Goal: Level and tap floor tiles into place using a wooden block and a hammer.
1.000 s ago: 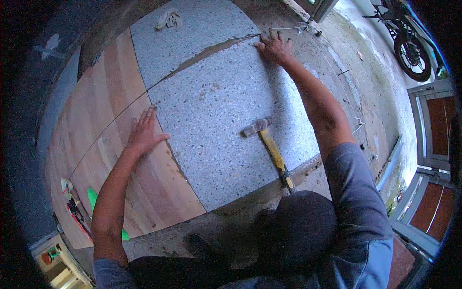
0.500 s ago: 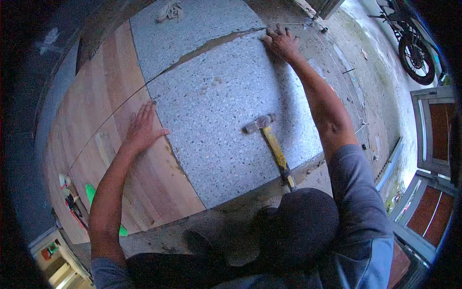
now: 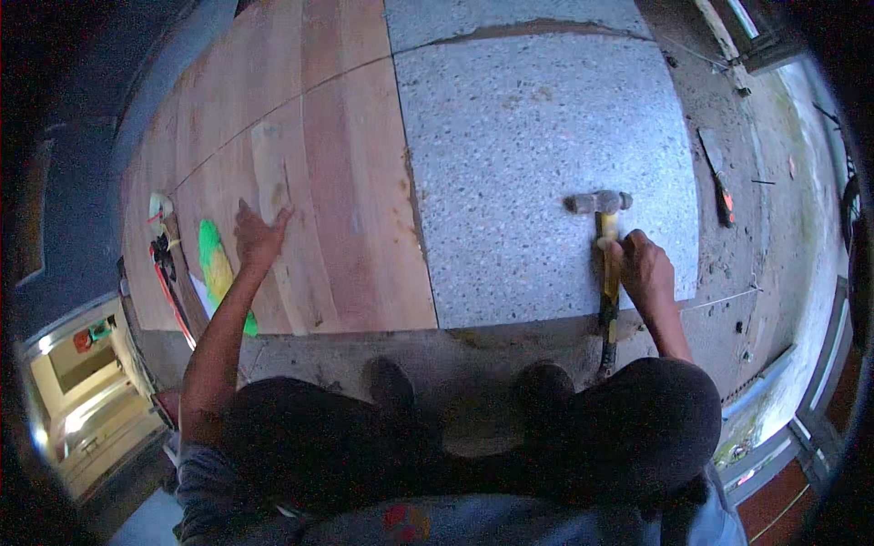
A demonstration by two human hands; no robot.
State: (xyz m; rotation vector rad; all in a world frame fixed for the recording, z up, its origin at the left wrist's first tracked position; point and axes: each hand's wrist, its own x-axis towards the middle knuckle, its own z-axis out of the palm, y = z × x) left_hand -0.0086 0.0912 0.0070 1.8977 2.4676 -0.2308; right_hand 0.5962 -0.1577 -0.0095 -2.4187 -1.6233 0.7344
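Note:
A ball-peen hammer (image 3: 598,202) with a yellow-and-black handle lies on the speckled grey terrazzo tile (image 3: 528,127), its head toward the far side. The thumb and curled fingers of my right hand (image 3: 645,273) close on the upper handle, just below the head. Over to the left, my left hand (image 3: 260,238) is empty, fingers apart, above the wood-patterned tiles (image 3: 355,200). Whether it touches them I cannot tell. A gap filled with brown mortar runs along the terrazzo tile's far edge.
Beside my left forearm lie a bright green-and-yellow item (image 3: 215,264) and a cluster of red and black tools (image 3: 164,264). A flat-bladed tool with an orange-and-black handle (image 3: 724,202) rests on rough ground at the right. A taut string (image 3: 719,298) crosses near the tile's right corner.
My right hand has come back from the terrazzo tile's far right corner to the hammer handle. My left hand has left the tile joint and moved left. The view has shifted.

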